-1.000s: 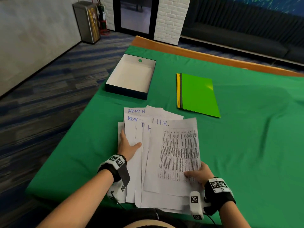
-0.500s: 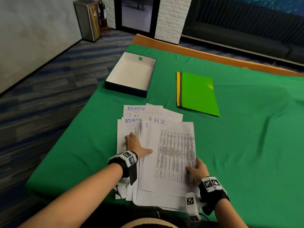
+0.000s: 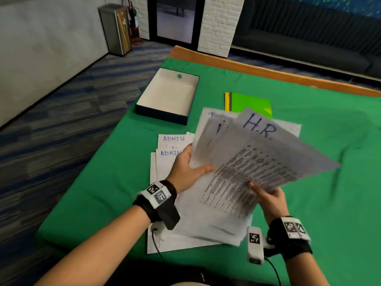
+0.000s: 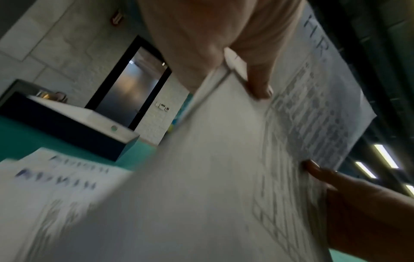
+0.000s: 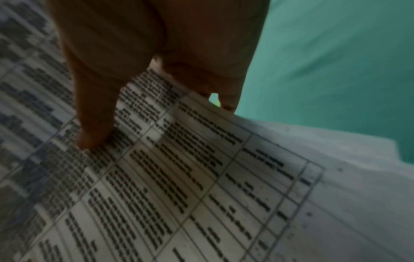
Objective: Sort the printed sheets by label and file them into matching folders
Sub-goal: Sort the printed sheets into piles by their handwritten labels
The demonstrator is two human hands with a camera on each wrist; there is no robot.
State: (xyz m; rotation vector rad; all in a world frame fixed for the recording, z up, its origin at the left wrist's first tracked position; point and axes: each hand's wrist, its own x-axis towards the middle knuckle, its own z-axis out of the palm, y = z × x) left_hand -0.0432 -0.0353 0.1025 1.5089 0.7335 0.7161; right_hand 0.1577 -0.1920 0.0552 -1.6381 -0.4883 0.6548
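A fanned bundle of printed sheets point(image 3: 253, 153) is lifted off the green cloth, tilted, with "H.R." written on the top sheet point(image 4: 318, 109). My left hand point(image 3: 186, 168) grips the bundle's left edge, thumb on top. My right hand point(image 3: 268, 195) pinches its near right edge, thumb on the printed table point(image 5: 179, 177). Sheets marked "ADMIN" point(image 3: 171, 145) stay flat on the cloth at the left. A green folder point(image 3: 251, 104) on yellow and dark ones lies behind the lifted sheets, partly hidden.
An open dark box with a white inside point(image 3: 168, 98) sits at the table's far left. The green cloth point(image 3: 329, 203) stretches to the right. The table's wooden edge point(image 3: 268, 73) runs along the back. A metal bin point(image 3: 115, 29) stands on the floor.
Both hands went from resting flat on the spread sheets to gripping a bundle; the H.R. sheets rose off the table and tilted toward the right, leaving the ADMIN sheets down.
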